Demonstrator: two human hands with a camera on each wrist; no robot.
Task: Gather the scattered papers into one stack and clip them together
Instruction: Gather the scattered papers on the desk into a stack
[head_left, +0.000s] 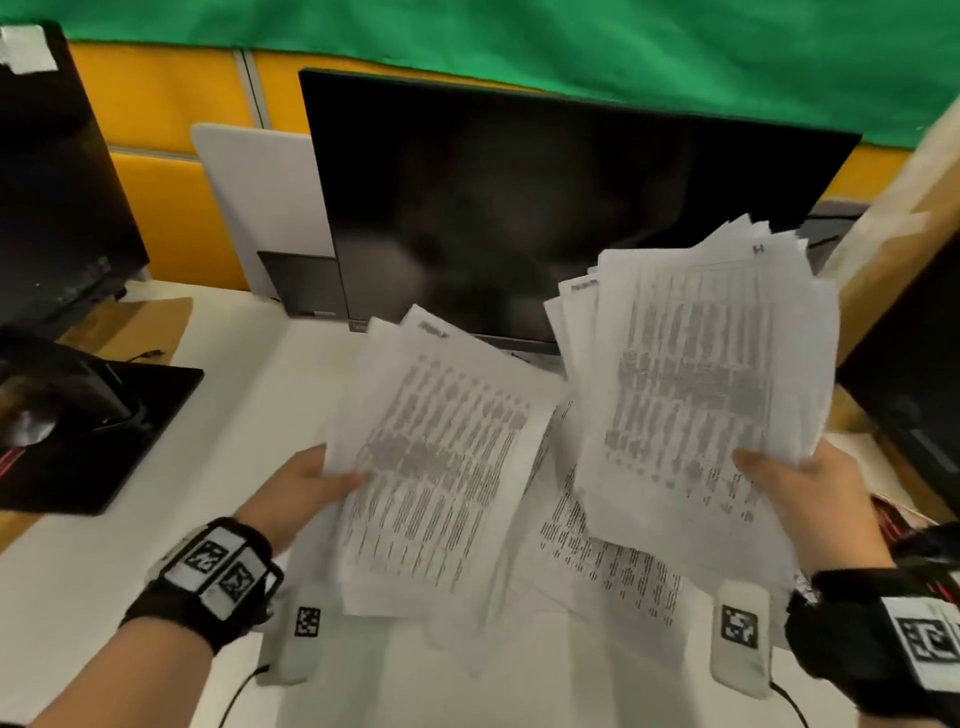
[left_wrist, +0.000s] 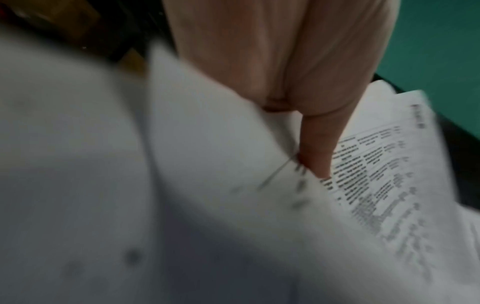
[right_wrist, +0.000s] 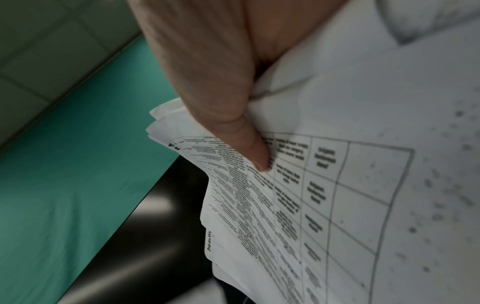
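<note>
One pile of papers (head_left: 436, 457) is held by the left hand (head_left: 311, 483), another pile (head_left: 696, 384) by the right hand (head_left: 795, 499). Next, both piles must be put together.

No text can be read with certainty. The papers (head_left: 696, 374) carry dense printed lines and, in the right wrist view, a ruled table (right_wrist: 337, 185); all of it is too blurred to make out. A short bold heading (right_wrist: 208, 243) at one sheet's edge is unclear. The wrist bands (head_left: 218, 566) and two white tags (head_left: 740, 626) on the counter bear square black-and-white code markers, no lettering.
</note>
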